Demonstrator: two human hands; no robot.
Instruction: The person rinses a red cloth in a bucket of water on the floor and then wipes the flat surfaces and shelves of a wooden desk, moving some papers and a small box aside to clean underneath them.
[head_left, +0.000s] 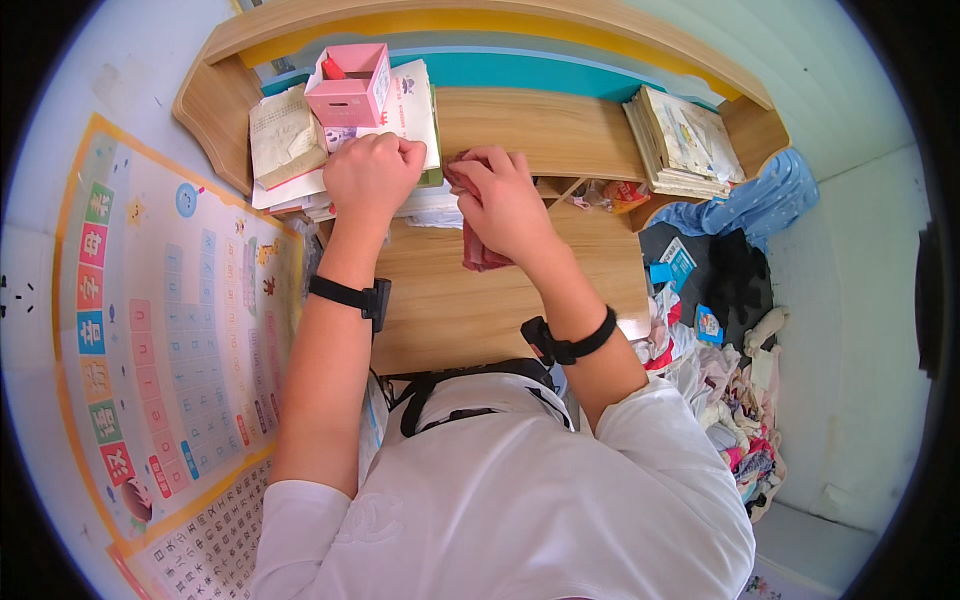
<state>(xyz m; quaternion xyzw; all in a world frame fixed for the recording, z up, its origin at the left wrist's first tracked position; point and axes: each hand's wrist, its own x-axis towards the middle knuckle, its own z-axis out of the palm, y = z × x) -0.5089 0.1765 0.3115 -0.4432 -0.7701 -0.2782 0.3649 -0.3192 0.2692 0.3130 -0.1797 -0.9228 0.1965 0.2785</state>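
Observation:
My right hand (504, 204) grips a reddish-brown cloth (484, 251), which hangs over the wooden desk (427, 300) near the shelf edge. Closed into a fist, my left hand (373, 172) is over the papers and books at the left of the shelf; whether anything is inside it cannot be seen. Just beyond that fist, a pink box (349, 94) with a red item in it rests on the white papers (411, 97). A worn, thick book (283, 135) lies left of the box.
A stack of old books (679, 142) occupies the shelf's right end. Below it are plastic packets (626, 196) in a cubby. Blue patterned fabric (750, 199) hangs at the right, above a heap of clothes (739, 420). A learning poster (180, 322) covers the left wall.

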